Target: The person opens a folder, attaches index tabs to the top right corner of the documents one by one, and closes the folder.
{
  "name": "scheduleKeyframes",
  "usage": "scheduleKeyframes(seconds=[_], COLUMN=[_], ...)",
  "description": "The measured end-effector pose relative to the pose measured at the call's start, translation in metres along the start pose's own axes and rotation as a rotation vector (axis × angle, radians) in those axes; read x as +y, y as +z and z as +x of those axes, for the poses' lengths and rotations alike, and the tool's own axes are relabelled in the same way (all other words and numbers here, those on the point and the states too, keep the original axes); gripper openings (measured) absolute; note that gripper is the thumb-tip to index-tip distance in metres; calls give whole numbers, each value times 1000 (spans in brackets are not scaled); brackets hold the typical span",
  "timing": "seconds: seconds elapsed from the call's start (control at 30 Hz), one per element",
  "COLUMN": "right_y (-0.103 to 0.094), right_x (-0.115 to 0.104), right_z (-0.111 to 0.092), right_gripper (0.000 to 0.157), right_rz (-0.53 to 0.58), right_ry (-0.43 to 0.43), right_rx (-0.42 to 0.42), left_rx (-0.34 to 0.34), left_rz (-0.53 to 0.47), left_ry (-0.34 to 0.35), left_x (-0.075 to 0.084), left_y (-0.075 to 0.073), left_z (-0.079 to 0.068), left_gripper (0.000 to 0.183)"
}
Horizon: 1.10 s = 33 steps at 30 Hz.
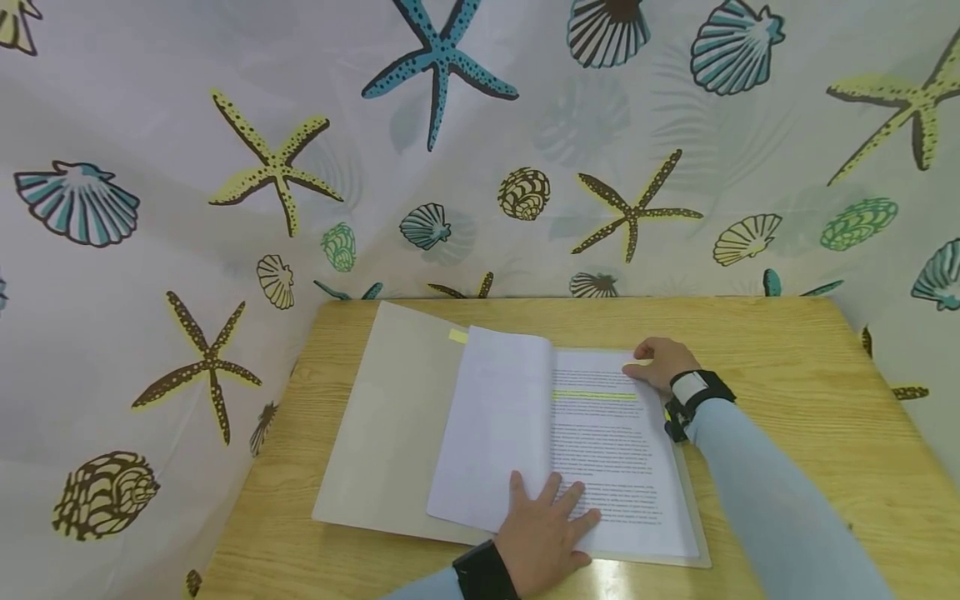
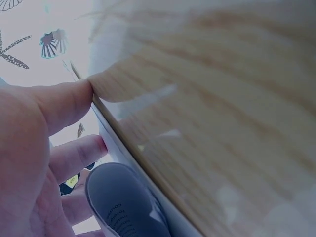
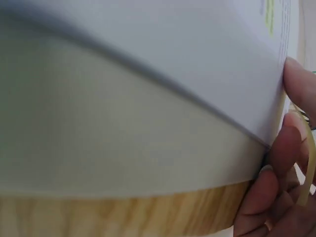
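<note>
An open cream folder (image 1: 382,425) lies on the wooden table, holding a stack of paper. One sheet (image 1: 491,425) is folded over to the left, its blank back facing up. To its right is a printed page (image 1: 607,458) with a yellow highlighted band near the top. My left hand (image 1: 542,537) rests with spread fingers on the lower part of the papers, by the fold. At the upper right corner, my right hand (image 1: 663,362) pinches the printed page's edge; in the right wrist view the thumb (image 3: 298,86) lies on its face and fingers are at the edge.
A small yellow sticky tab (image 1: 457,336) shows at the top of the folder's left cover. The wooden table (image 1: 780,358) extends on both sides. Behind and to the sides hangs a white cloth (image 1: 480,267) with starfish and shell prints.
</note>
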State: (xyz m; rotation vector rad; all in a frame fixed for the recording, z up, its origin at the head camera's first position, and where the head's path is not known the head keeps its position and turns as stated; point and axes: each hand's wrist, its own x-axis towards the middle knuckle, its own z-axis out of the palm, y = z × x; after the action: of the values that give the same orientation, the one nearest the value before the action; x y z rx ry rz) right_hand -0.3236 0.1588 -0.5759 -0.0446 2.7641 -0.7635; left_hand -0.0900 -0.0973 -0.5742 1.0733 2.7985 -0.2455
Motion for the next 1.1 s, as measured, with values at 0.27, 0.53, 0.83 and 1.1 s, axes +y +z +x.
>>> scheduleKeyframes(seconds=[0.27,0.53,0.83,1.1], right_y=[-1,-1,2,5], right_x=[4,12,11,13], right_z=[2,2,-2,-6], right_gripper=[60,45,34,73], right_rz=[-86,-79,-90,-200], right_ry=[54,5,-15,56], right_rx=[78,125,166,114], left_rx=[-5,-5,5,5], left_rz=[16,20,22,-1], left_ry=[6,-2,-1,2], left_x=[0,1,1,1], left_y=[0,-2,2,1], left_z=[1,0,1,-1], left_gripper=[59,59,59,59])
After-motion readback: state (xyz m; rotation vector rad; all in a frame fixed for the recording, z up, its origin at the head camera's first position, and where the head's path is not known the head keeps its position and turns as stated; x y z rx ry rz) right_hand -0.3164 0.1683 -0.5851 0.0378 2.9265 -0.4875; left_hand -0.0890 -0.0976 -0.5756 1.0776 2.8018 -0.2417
